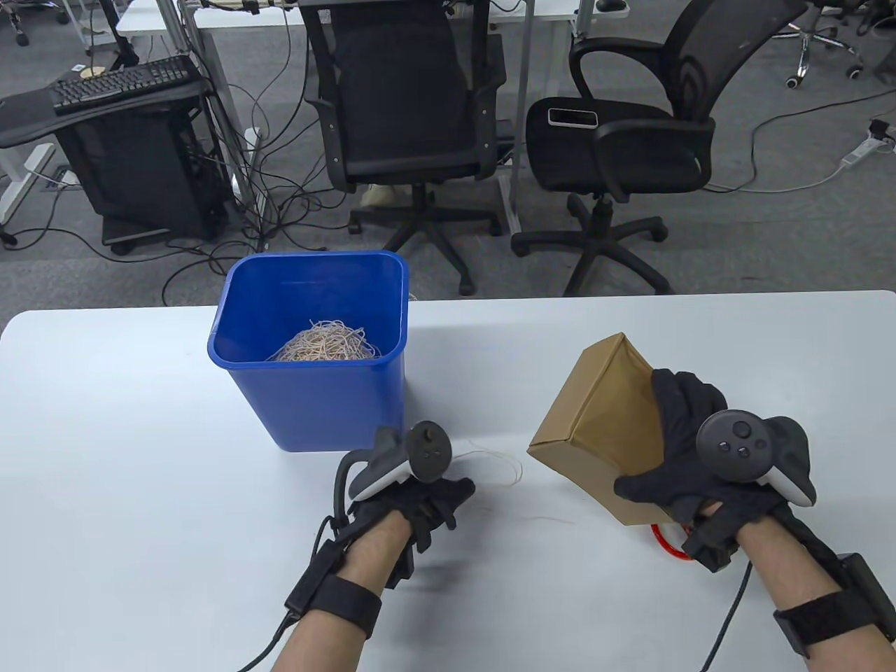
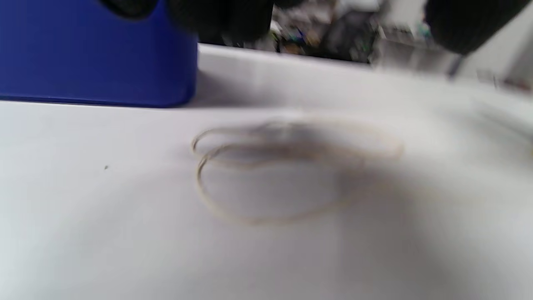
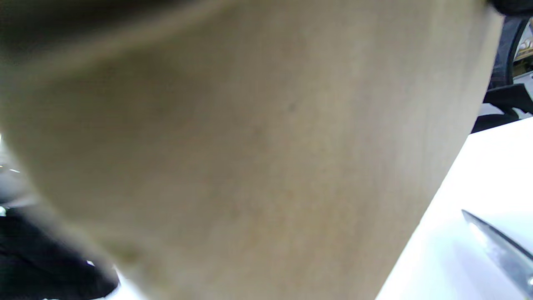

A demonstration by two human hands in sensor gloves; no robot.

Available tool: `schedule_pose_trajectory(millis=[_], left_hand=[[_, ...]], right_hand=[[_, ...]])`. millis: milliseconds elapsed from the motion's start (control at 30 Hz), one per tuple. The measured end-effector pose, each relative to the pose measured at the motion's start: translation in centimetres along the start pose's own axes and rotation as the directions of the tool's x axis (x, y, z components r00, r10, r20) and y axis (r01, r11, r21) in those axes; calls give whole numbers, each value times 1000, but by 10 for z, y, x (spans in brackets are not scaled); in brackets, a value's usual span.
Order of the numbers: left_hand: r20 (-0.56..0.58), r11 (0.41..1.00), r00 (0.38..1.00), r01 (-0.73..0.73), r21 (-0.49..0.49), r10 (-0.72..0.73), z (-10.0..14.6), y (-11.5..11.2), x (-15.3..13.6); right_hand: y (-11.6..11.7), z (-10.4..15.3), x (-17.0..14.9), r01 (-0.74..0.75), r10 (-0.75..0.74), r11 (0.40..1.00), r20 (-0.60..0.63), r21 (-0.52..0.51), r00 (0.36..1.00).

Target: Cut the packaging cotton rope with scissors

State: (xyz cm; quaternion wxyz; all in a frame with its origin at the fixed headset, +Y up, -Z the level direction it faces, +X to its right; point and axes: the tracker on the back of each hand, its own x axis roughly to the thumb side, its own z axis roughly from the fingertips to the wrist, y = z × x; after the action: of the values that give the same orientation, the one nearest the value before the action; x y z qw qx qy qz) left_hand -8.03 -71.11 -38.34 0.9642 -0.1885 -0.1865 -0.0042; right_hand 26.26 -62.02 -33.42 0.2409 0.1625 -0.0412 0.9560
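Note:
My right hand (image 1: 654, 448) grips a brown cardboard box (image 1: 602, 420) and holds it tilted above the table; the box fills the right wrist view (image 3: 258, 146). A cut loop of thin cotton rope (image 1: 502, 467) lies loose on the white table (image 1: 140, 490), just right of my left hand (image 1: 437, 507). In the left wrist view the rope (image 2: 287, 166) lies below my fingers (image 2: 225, 16), which are apart and hold nothing. The scissors lie on the table under my right hand: an orange handle (image 1: 665, 544) shows, and a blade (image 3: 499, 250) in the right wrist view.
A blue plastic bin (image 1: 315, 392) with a heap of cut rope (image 1: 325, 344) inside stands on the table just behind my left hand. Two office chairs (image 1: 413, 119) stand on the floor beyond the table's far edge.

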Motion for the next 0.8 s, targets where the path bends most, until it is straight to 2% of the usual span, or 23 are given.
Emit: schedule_pose_trajectory(millis=[67, 133, 200, 333, 400, 500, 567, 667, 800], left_hand=[[27, 989, 993, 113, -92, -111, -16, -9, 10], [7, 971, 985, 171, -164, -172, -29, -13, 15], [10, 956, 977, 210, -202, -213, -42, -13, 17], [-6, 927, 972, 221, -304, -234, -61, -18, 16], [-26, 932, 983, 163, -324, -182, -67, -20, 12], [-31, 955, 988, 141, -262, -154, -69, -19, 10], [2, 976, 988, 150, -155, -152, -68, -18, 13], [41, 987, 989, 144, -73, -141, -67, -21, 20], [74, 979, 979, 195, -55, -191, -65, -23, 28]], right_hand=[[2, 2, 3, 2, -2, 1000, 7, 9, 1000], [3, 4, 5, 3, -3, 1000, 13, 7, 1000], [3, 5, 7, -1, 0, 1000, 13, 24, 1000], [1, 6, 8, 2, -3, 1000, 17, 14, 1000], [-1, 6, 7, 7, -7, 1000, 17, 12, 1000], [-1, 7, 6, 20, -20, 1000, 17, 10, 1000], [0, 8, 5, 21, -21, 1000, 19, 12, 1000], [2, 8, 4, 22, -22, 1000, 17, 14, 1000], [4, 8, 4, 35, -35, 999, 20, 12, 999]])
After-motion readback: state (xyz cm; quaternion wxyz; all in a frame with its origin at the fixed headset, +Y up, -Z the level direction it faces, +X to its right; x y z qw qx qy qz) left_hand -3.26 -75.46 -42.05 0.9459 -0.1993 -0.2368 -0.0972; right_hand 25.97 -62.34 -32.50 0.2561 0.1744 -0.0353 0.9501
